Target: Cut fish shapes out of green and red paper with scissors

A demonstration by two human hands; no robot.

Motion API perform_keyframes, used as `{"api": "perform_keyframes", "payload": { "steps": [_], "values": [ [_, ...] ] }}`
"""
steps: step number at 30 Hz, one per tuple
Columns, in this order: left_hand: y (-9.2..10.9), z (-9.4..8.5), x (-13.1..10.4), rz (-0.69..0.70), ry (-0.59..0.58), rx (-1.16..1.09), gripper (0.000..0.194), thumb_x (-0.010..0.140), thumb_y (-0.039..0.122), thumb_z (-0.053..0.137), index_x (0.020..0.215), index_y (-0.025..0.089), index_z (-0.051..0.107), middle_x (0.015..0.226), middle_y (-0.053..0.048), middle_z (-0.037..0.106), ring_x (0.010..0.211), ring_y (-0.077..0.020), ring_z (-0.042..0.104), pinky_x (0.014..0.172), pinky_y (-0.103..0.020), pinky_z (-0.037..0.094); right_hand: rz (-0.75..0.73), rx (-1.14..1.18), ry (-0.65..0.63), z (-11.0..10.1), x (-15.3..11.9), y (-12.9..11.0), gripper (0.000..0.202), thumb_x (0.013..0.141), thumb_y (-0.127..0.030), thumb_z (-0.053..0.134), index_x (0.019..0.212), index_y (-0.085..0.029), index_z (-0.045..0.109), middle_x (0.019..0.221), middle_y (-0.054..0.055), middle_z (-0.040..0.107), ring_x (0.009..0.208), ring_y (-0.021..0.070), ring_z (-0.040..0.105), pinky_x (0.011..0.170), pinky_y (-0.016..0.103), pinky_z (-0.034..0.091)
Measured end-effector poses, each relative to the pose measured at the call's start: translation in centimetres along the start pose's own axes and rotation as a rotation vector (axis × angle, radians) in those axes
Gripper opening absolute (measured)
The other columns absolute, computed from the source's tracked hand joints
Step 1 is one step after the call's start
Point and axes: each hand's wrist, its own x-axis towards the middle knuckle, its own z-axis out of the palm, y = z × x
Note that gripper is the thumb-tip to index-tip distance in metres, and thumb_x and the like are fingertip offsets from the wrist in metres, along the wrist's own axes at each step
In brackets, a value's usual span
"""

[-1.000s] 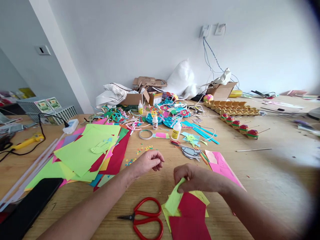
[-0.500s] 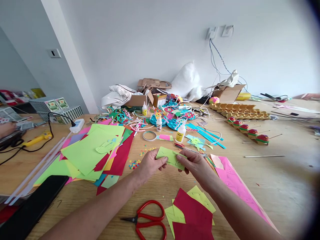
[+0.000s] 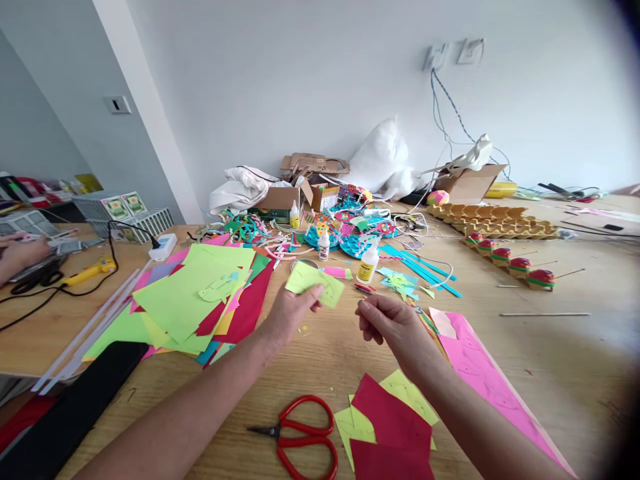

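My left hand [image 3: 286, 319] pinches a small light-green paper piece [image 3: 305, 280] with pencil lines on it, thumb on top, above the table. To its right, apart from the paper, my right hand [image 3: 395, 323] is closed with its fingers curled and thumb against the index finger; nothing shows in it. Red-handled scissors [image 3: 275, 432] lie on the table below the hands, blades pointing left. Beside them are dark red paper pieces [image 3: 393, 410] over yellow-green ones [image 3: 407, 392]. A long pink sheet [image 3: 480, 367] with drawn lines lies near my right forearm.
Stacked coloured paper [image 3: 185, 293] lies left, above a black object [image 3: 85, 407]. Glue bottles [image 3: 367, 263], blue strips [image 3: 420, 270] and craft scraps stand behind. Egg-carton strips [image 3: 490, 220] and small decorated cups [image 3: 517, 268] are at right. Another person's hand [image 3: 23, 253] is at far left.
My right hand has let go of the green paper and drawn away to the right. My left hand has moved up and left with it, turning it. The view has shifted slightly.
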Motion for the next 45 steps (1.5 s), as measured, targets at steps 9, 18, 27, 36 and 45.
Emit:
{"api": "perform_keyframes", "payload": {
  "steps": [9,18,27,36,45],
  "values": [
    [2.4,-2.1,1.5,0.098,0.137,-0.196,0.027,0.064,0.033,0.067,0.079,0.013,0.055,0.063,0.001,0.061,0.048,-0.0095,0.057,0.045,-0.019,0.043,-0.653,-1.120,-0.621,7.8,-6.7,2.2,0.007,0.080,-0.024,0.060,0.079,-0.019,0.065,0.081,0.004,0.071,0.066,0.0214,0.067,0.049,0.026,0.044],
    [2.5,-1.8,1.2,0.064,0.109,-0.132,0.017,0.063,0.028,0.065,0.069,0.014,0.057,0.057,0.001,0.061,0.049,-0.0110,0.057,0.048,-0.021,0.045,-0.335,-1.005,-0.506,6.1,-5.2,1.1,0.024,0.066,-0.002,0.053,0.083,-0.017,0.060,0.079,0.007,0.068,0.057,0.0187,0.065,0.043,0.023,0.037],
    [3.3,-0.1,1.0,0.003,0.042,-0.155,0.017,0.063,0.029,0.064,0.069,0.015,0.057,0.055,0.002,0.057,0.051,-0.0098,0.052,0.052,-0.023,0.043,-0.065,0.275,0.100,-1.8,0.3,-1.9,0.021,0.070,-0.035,0.064,0.065,-0.020,0.051,0.051,-0.005,0.044,0.045,0.0096,0.036,0.043,0.023,0.028],
    [4.4,2.8,1.2,0.107,0.000,-0.087,0.017,0.068,0.033,0.057,0.064,0.017,0.053,0.052,0.003,0.049,0.050,-0.0097,0.045,0.051,-0.024,0.039,-0.131,0.404,0.129,0.4,4.3,-4.9,0.031,0.055,-0.036,0.076,0.070,-0.018,0.055,0.054,-0.005,0.049,0.049,0.0099,0.041,0.043,0.021,0.030],
    [3.9,2.1,0.9,0.161,-0.099,0.116,0.020,0.070,0.031,0.053,0.056,0.019,0.045,0.052,0.004,0.047,0.052,-0.0097,0.045,0.051,-0.023,0.038,-0.141,0.478,0.114,1.0,4.0,-4.2,0.029,0.055,-0.030,0.078,0.069,-0.018,0.054,0.058,-0.006,0.048,0.051,0.0087,0.041,0.043,0.019,0.031]
  ]
}}
